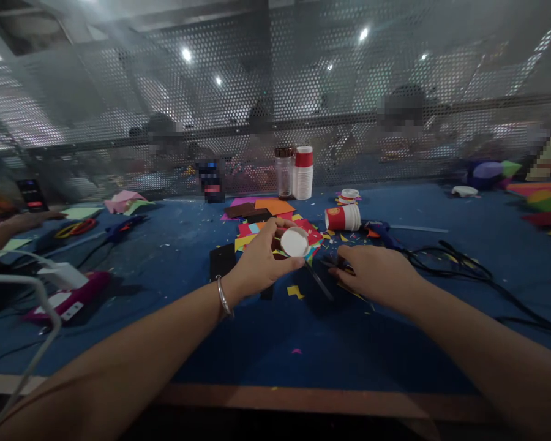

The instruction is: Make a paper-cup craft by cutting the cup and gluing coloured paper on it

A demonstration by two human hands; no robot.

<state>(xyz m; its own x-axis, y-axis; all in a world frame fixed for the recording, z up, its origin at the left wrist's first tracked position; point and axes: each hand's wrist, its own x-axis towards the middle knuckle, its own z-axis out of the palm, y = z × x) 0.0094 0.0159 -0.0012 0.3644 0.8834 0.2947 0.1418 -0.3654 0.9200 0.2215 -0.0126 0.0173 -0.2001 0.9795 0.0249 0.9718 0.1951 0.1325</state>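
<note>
My left hand, with a silver bangle on the wrist, is closed round a small paper cup, its white bottom turned toward me. My right hand lies low on the blue table, fingers curled over dark scissors whose blade points down-left. A pile of coloured paper sheets and scraps lies just beyond both hands. A red-and-white paper cup lies on its side behind the right hand.
A stack of cups and a clear jar stand at the mesh screen. A blue glue gun and black cables run right. A pink glue gun and white charger lie left. Another person's hand rests at far left.
</note>
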